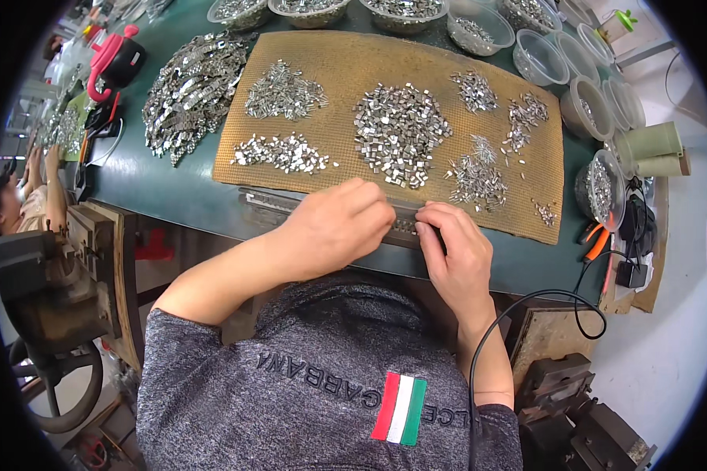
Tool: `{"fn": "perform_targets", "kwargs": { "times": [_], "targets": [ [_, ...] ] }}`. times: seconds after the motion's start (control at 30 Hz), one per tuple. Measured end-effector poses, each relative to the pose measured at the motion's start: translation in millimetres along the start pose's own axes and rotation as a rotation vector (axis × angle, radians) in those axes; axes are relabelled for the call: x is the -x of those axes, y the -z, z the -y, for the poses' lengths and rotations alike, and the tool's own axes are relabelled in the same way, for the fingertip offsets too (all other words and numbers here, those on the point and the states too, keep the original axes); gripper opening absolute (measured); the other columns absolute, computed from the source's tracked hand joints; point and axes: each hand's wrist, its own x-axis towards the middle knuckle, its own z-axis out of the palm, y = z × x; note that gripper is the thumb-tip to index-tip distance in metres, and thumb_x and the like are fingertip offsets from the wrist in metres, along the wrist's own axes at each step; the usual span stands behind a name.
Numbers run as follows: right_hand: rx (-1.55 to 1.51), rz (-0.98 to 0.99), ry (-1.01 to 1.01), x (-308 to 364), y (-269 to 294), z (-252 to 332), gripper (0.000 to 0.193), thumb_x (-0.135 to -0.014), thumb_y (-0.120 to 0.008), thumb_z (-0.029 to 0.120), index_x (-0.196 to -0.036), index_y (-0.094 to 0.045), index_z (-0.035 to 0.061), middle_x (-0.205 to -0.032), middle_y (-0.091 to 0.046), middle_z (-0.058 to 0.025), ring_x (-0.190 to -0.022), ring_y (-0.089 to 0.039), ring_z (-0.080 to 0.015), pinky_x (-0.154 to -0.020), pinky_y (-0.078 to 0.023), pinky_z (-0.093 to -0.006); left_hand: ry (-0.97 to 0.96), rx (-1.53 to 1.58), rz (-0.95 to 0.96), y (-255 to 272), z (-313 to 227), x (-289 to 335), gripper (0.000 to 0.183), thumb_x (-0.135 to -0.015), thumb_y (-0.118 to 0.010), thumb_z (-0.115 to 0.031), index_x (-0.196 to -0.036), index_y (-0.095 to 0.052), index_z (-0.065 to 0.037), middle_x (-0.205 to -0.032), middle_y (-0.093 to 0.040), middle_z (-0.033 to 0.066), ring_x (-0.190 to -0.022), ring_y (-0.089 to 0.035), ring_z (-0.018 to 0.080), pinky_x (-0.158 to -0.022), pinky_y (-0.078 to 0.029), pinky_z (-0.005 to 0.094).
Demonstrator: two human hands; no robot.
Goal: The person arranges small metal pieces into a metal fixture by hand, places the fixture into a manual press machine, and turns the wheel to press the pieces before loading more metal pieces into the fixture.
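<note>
A long narrow metal jig [407,224] lies along the near table edge, with small parts set in its slot. My left hand [344,224] rests over its middle, fingers curled down and pinched; what they grip is hidden beneath the hand. At the jig's right part, my right hand [456,239] bends thumb and forefinger close together against it, and anything between them is too small to make out. Just beyond, a brown textured mat [338,169] bears a large pile of small square metal pieces [401,133] and a pile of short metal pins [479,174].
Finished-looking metal link bands [192,94] lie heaped left of the mat. Plastic tubs of metal parts [601,188] line the back and right. Orange-handled pliers [597,242] and a black cable [526,293] are at right. A black-and-pink mug [118,63] stands far left, near another person [35,192].
</note>
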Motion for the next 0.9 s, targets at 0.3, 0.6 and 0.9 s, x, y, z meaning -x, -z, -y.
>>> {"fn": "perform_targets", "kwargs": {
  "times": [0.3,0.6,0.9],
  "targets": [
    [0.050,-0.007,0.172,-26,-1,12,0.017,-0.083,-0.078,0.004,-0.099,-0.071,0.0060,-0.098,-0.071,-0.0092,-0.085,-0.070,-0.0286,-0.074,-0.056,-0.0379,0.308,-0.132,-0.085,39,38,28,0.012,-0.085,-0.072,-0.006,-0.091,-0.062,-0.006,-0.086,-0.057,0.0082,-0.079,-0.063,0.0287,-0.068,-0.052,0.0396],
    [0.060,0.268,0.234,-91,-50,21,0.007,-0.092,-0.070,0.018,-0.098,-0.072,0.0136,-0.089,-0.068,-0.0037,-0.083,-0.071,-0.0272,-0.068,-0.057,-0.0393,0.293,-0.048,-0.012,39,53,39,0.014,-0.084,-0.075,-0.009,-0.090,-0.064,-0.005,-0.084,-0.059,0.0102,-0.079,-0.063,0.0306,-0.069,-0.051,0.0407],
    [0.277,0.419,0.218,-103,-69,34,0.008,-0.090,-0.072,0.019,-0.094,-0.068,0.0134,-0.085,-0.063,-0.0048,-0.076,-0.070,-0.0280,-0.063,-0.057,-0.0428,0.336,-0.079,-0.086,32,55,42,0.015,-0.081,-0.076,-0.008,-0.088,-0.063,-0.006,-0.084,-0.057,0.0090,-0.080,-0.062,0.0297,-0.070,-0.052,0.0417]
  ]
}}
